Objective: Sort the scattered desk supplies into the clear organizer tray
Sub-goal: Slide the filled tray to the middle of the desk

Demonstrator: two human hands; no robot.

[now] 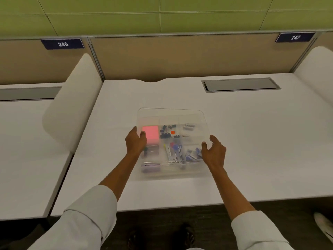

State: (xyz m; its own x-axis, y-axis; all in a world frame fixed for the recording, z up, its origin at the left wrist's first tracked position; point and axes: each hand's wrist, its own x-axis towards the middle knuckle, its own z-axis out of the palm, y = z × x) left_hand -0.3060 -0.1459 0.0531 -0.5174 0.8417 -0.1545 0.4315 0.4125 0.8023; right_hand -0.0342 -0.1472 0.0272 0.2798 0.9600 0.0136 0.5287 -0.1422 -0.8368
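The clear organizer tray (pixel 187 112) sits mid-worktop (pixel 252 141), its compartments loaded: pink sticky notes (pixel 150 134) far left, black binder clips (pixel 166 131) centre, an orange dot-like item (pixel 172 132) beside them, blue and metal pieces nearer me, too blurred to name. No supplies lie loose outside it. My left hand (pixel 135 142) grips the left wall, thumb hooked over the rim. My right hand (pixel 214 150) curls at the right wall; contact appears made, though blur leaves that uncertain. I judge the tray rigid, smooth-sided, likely slippery, moderately light. Best held at both side walls, kept level so contents stay in their compartments.
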